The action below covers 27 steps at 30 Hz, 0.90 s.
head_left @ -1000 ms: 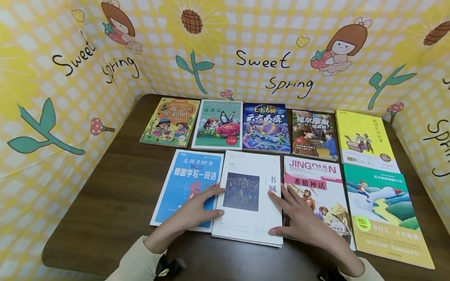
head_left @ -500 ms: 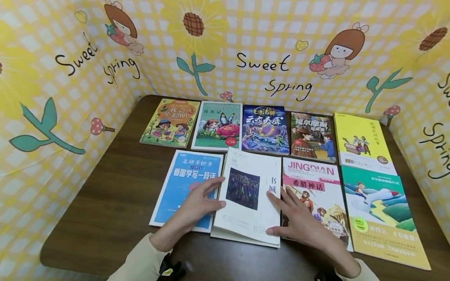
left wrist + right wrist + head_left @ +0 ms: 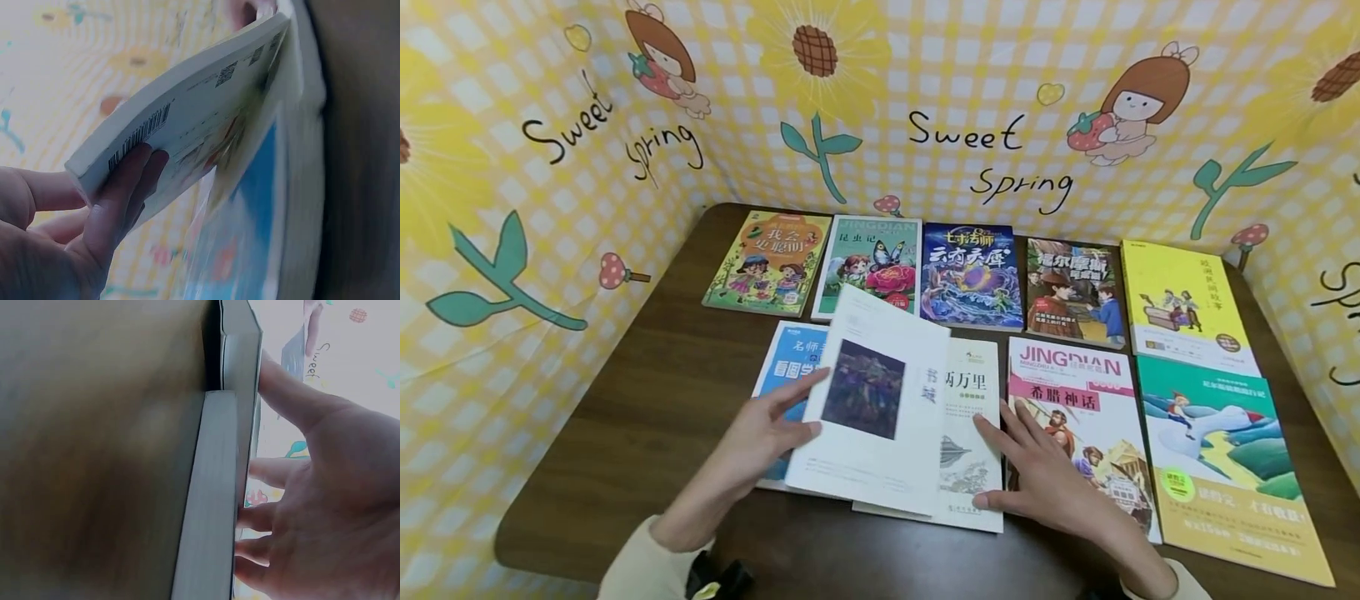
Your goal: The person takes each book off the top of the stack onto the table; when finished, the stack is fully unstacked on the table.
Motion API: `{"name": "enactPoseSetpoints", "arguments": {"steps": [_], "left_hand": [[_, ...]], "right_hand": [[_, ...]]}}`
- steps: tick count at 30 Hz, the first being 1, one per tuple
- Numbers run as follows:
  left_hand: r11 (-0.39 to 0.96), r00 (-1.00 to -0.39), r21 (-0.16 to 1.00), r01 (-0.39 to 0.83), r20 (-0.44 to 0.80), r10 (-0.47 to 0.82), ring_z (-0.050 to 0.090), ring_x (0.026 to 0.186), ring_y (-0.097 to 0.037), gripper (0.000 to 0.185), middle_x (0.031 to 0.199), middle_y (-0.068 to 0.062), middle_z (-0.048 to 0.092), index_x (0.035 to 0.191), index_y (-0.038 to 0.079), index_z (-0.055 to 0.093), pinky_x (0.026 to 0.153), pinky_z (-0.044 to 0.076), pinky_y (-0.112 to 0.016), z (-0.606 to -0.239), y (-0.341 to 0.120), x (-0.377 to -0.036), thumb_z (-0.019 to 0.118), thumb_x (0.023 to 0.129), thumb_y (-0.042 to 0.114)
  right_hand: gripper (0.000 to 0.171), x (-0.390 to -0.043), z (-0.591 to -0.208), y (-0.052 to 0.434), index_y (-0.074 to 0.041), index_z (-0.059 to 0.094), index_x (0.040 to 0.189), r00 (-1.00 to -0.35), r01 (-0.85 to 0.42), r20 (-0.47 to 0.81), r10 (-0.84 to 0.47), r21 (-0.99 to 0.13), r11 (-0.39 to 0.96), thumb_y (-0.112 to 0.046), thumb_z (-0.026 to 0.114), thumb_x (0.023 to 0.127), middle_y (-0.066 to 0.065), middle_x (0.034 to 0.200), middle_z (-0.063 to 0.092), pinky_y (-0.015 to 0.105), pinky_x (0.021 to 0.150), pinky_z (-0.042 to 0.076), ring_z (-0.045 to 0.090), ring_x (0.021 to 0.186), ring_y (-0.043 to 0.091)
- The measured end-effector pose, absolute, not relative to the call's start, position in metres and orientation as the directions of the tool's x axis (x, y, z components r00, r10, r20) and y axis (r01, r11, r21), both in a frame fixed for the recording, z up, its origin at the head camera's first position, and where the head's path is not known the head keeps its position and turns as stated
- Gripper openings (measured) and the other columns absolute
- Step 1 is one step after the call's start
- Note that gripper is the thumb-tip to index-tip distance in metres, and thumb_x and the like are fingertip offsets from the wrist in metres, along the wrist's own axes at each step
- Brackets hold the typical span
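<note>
Low in the middle of the head view, the left hand [image 3: 760, 442] grips the white book [image 3: 872, 417] by its left edge, thumb on the cover and fingers curled beneath. In the left wrist view those fingers [image 3: 125, 187] press against the back cover beside a barcode. The book is raised and tilted off the table [image 3: 625, 433], its left side hanging over the blue book [image 3: 782, 367], which lies flat (only a strip of its cover shows past the hand).

Under the lifted book lies another pale book [image 3: 970, 433] with a line drawing on its cover, flat on the table at the lower centre. The right hand [image 3: 1037, 475] is spread over the seam between this pale book and the pink-banded book [image 3: 1075, 417] to its right, fingers straight and grasping nothing; the thumb lies near the pale book's bottom edge. The right wrist view shows the fingers [image 3: 281, 394] lying flat on top of book covers.

At the lower right lies the book with a green landscape cover [image 3: 1217, 450], just beside the pink-banded one. Along the back of the table, across the upper middle of the frame, runs a row of five books [image 3: 970, 275], edge to edge. A yellow checked backdrop [image 3: 925, 83] printed with "Sweet Spring" rises behind and to both sides.
</note>
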<state>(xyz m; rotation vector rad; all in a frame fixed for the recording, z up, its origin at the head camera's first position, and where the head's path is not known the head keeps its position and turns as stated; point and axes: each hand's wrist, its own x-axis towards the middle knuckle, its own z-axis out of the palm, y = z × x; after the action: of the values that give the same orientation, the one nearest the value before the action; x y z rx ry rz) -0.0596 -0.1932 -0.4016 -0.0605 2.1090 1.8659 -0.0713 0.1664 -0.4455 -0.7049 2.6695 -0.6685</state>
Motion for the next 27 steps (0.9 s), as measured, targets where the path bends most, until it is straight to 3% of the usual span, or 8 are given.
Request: {"name": "enactPoseSetpoints", "arguments": {"steps": [5,13,22,25,27], "left_hand": [[0.192,-0.960,0.949,-0.251,-0.269,0.075,0.063,0.103,-0.025,0.063,0.154,-0.020,0.027,0.149,0.014,0.038,0.072,0.057,-0.035,-0.395,-0.235,-0.051,0.058,0.091,-0.003],[0.247,-0.965,0.935,-0.253,-0.263,0.007,0.068,0.087,-0.018,0.064,0.153,-0.027,0.024,0.151,0.008,0.030,0.066,0.058,-0.040,-0.387,-0.301,-0.043,0.058,0.093,0.001],[0.443,-0.966,0.862,-0.246,-0.258,-0.035,0.065,0.083,-0.010,0.062,0.151,-0.032,0.021,0.153,0.013,0.028,0.061,0.056,-0.037,-0.382,-0.369,-0.037,0.056,0.098,0.011],[0.488,-0.965,0.837,-0.246,-0.259,-0.043,0.063,0.085,-0.006,0.061,0.153,-0.027,0.021,0.153,0.016,0.029,0.062,0.056,-0.036,-0.382,-0.386,-0.037,0.056,0.098,0.013],[0.501,-0.965,0.831,-0.240,-0.258,-0.035,0.062,0.085,-0.005,0.061,0.154,-0.011,0.028,0.152,0.019,0.031,0.062,0.056,-0.034,-0.381,-0.395,-0.036,0.057,0.098,0.015]], "right_hand": [[0.093,-0.072,-0.442,0.166,-0.022,0.034,0.151,-0.835,-0.403,-0.142,-0.531,-0.501,0.766,-0.066,0.066,0.076,0.020,0.157,0.018,0.074,0.100,0.020,0.007,0.144,0.044],[0.093,-0.071,-0.444,0.166,-0.023,0.034,0.151,-0.840,-0.381,-0.165,-0.518,-0.500,0.778,-0.066,0.067,0.075,0.019,0.158,0.018,0.075,0.099,0.020,0.007,0.144,0.043],[0.092,-0.071,-0.445,0.165,-0.023,0.036,0.151,-0.837,-0.396,-0.145,-0.527,-0.503,0.768,-0.066,0.067,0.076,0.020,0.157,0.019,0.075,0.099,0.021,0.008,0.144,0.044],[0.092,-0.071,-0.444,0.165,-0.023,0.036,0.150,-0.837,-0.393,-0.149,-0.527,-0.507,0.767,-0.067,0.067,0.075,0.019,0.157,0.020,0.075,0.098,0.021,0.008,0.144,0.044],[0.092,-0.070,-0.444,0.165,-0.024,0.036,0.150,-0.838,-0.389,-0.154,-0.524,-0.504,0.771,-0.068,0.066,0.075,0.019,0.157,0.020,0.075,0.098,0.021,0.008,0.143,0.044]]}}
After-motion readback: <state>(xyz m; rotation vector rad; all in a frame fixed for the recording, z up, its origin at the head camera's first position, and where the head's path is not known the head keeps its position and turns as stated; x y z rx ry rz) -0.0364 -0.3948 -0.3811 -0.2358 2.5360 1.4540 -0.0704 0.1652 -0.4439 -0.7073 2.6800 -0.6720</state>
